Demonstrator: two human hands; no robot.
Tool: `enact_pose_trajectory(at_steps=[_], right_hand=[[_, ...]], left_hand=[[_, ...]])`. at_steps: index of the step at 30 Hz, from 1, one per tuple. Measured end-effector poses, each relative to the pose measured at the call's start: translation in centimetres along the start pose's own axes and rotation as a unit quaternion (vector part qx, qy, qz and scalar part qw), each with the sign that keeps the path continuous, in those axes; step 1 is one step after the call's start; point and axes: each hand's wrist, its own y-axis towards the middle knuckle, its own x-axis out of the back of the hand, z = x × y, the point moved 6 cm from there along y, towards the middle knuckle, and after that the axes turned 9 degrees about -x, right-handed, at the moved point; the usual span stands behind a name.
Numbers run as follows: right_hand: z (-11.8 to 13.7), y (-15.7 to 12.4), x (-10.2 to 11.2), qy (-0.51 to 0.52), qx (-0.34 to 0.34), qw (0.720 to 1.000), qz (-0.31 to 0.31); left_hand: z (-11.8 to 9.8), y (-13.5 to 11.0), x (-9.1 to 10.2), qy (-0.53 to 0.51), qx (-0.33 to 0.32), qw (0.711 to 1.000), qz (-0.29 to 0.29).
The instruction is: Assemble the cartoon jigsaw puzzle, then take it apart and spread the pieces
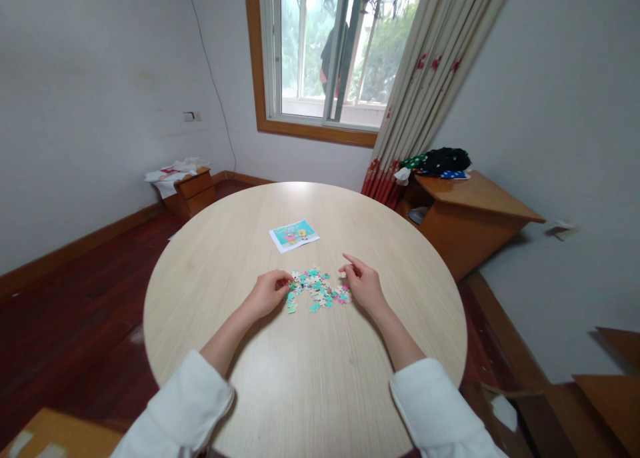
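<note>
A loose pile of small jigsaw pieces (pixel 320 297), turquoise, white and pink, lies on the round table between my hands. My left hand (pixel 270 291) is at the pile's left edge, thumb and fingers curled together against pieces there; whether one is in the pinch is too small to tell. My right hand (pixel 364 286) hovers at the right edge with its index finger stretched out. Its other fingertips close on a pale jigsaw piece (pixel 342 275). Beyond the pile lies a printed picture sheet (pixel 294 236) with pink and yellow cartoon figures on turquoise.
The round pale wooden table (pixel 300 391) fills the middle. Behind it are a window and a long curtain (pixel 420 78). A tilted wooden cabinet (pixel 470 211) with dark cloth stands at right, a small drawer unit (pixel 193 191) at left. Outside the window a person is partly visible.
</note>
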Motion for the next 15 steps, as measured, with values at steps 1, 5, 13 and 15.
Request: enact_pose_trajectory(at_steps=[1,5,13,15], right_hand=[[0.10,-0.08,-0.06,0.010,0.003,1.000,0.006],[0.64,-0.44,-0.11,0.030,0.022,0.999,0.009],[0.92,-0.61,-0.01,0.037,0.019,0.999,0.005],[0.98,-0.64,-0.03,0.032,0.021,0.999,0.007]], left_hand=[[-0.04,0.00,0.04,0.004,0.002,1.000,-0.001],[-0.29,-0.02,0.11,0.007,0.002,1.000,-0.001],[-0.23,0.02,0.21,-0.003,0.015,1.000,-0.005],[-0.32,0.00,0.25,-0.003,0.015,1.000,-0.005]])
